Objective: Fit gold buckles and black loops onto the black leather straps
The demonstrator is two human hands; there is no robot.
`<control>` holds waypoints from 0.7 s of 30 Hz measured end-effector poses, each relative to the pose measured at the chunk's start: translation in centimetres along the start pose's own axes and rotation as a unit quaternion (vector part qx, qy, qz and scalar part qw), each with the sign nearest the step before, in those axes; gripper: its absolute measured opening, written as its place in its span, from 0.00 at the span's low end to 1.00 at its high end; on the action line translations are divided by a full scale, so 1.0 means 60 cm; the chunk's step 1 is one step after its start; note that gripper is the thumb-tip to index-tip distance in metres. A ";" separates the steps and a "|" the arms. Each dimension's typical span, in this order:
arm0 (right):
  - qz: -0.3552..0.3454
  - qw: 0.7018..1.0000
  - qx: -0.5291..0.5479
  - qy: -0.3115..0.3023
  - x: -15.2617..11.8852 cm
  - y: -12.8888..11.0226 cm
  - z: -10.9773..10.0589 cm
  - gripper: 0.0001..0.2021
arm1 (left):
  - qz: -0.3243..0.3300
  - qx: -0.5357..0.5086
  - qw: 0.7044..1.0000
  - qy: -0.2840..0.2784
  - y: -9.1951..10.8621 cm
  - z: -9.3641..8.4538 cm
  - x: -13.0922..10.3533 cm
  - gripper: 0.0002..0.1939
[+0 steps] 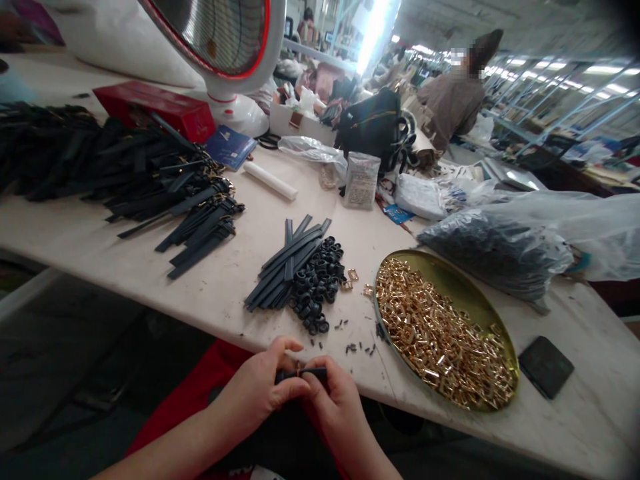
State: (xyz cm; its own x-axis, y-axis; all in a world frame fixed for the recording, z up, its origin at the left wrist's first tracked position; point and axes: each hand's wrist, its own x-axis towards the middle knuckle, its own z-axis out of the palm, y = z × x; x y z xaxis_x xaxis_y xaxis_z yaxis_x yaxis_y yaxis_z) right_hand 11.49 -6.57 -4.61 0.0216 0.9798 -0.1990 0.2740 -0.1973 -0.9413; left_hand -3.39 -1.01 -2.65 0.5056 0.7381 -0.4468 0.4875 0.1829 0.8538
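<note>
My left hand (pixel 260 379) and my right hand (pixel 332 392) meet at the table's near edge, fingers closed on a short dark strap (pixel 316 373). A small gold-coloured piece, probably a buckle, shows on the strap between the fingertips; its exact shape is hard to make out. Just beyond my hands lies a heap of small black loops (pixel 317 277). Flat dark strips (pixel 285 267) lie crossed over one another at its left side. A few loose gold buckles (pixel 353 274) rest to the right of the loops.
A round tray (pixel 470 303) heaped with gold buckles stands at right, beside a black square object (pixel 546 366). Buckled dark straps (pixel 200 227) are piled at left. Behind are a fan (pixel 240 113), a red box (pixel 155 107), a white roll (pixel 271 181) and a plastic bag (pixel 500 250). A person (pixel 450 100) stands farther back.
</note>
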 end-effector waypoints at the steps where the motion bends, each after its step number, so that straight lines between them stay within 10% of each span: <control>1: 0.001 1.000 0.003 -0.009 0.004 0.000 -0.004 0.08 | 0.027 0.011 1.000 -0.008 0.003 -0.004 0.001 0.19; 11: -0.120 0.932 -0.334 0.066 0.095 0.009 -0.067 0.07 | -0.025 -0.042 0.999 0.006 -0.006 -0.006 0.017 0.13; 17: -0.020 0.997 -0.003 0.076 0.063 -0.017 -0.059 0.07 | 0.039 -0.052 0.994 0.085 0.012 0.004 0.000 0.15; 21: 0.057 0.965 0.251 0.042 0.016 -0.033 -0.031 0.12 | 0.086 -0.051 0.989 0.104 0.033 0.020 -0.021 0.15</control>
State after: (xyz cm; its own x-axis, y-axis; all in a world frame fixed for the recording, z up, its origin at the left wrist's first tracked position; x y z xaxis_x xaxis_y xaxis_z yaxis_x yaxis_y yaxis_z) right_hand 12.77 -5.17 -2.45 0.1084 0.9457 -0.3065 -0.2347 -0.2753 -0.9323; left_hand -2.21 -2.34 -0.70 0.4121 0.8801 -0.2359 0.3260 0.0994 0.9401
